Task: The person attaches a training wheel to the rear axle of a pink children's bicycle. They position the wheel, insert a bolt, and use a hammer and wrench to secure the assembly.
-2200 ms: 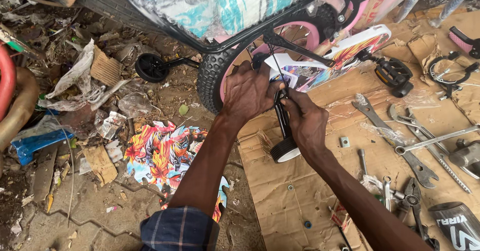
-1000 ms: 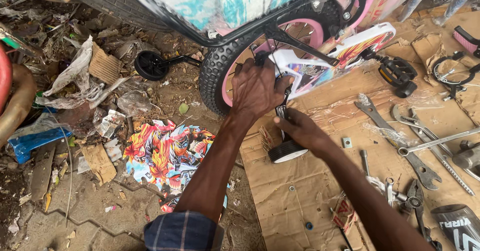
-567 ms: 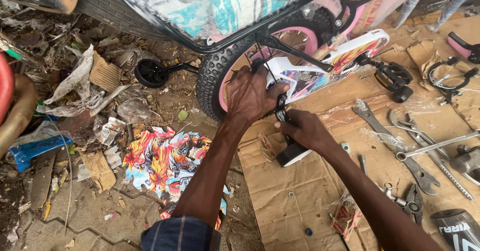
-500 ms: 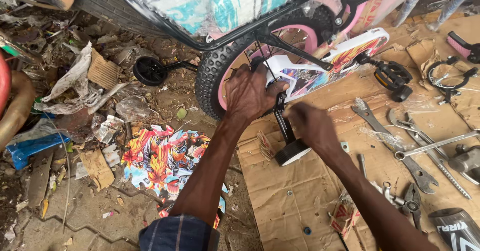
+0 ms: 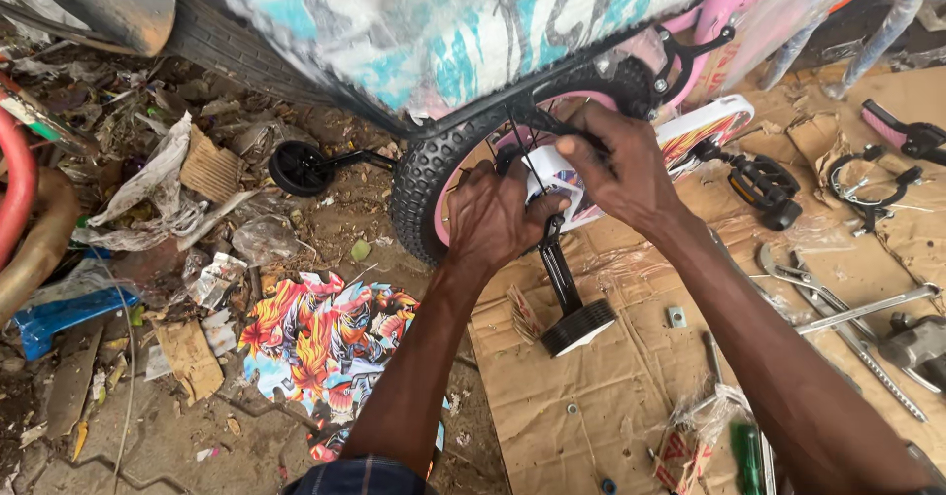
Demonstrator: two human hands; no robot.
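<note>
Black rubber is what I see first: the small bike wheel [image 5: 434, 175] with its pink rim stands in the middle, and I use it as my mark for everything else. My left hand [image 5: 503, 214] is right at that wheel, fingers curled around the top of the black training-wheel bracket [image 5: 558, 264] where it meets the hub. The bracket runs down and away from the wheel, and its little training wheel [image 5: 576, 326] rests on the brown cardboard [image 5: 611, 396] just below the big wheel. My right hand [image 5: 616, 165] is just beside the left one, on the far side of the wheel, fingers pinched on something small at the hub; I cannot tell what it is. Left of the wheel, a second training wheel [image 5: 299, 167] lies in the dirt, well apart from my hands. Below the wheel is a bright flame-print sheet [image 5: 320, 337]. Right of the wheel, a black pedal [image 5: 761, 180] sits on the cardboard, and farther right lie metal wrenches [image 5: 828, 303].
</note>
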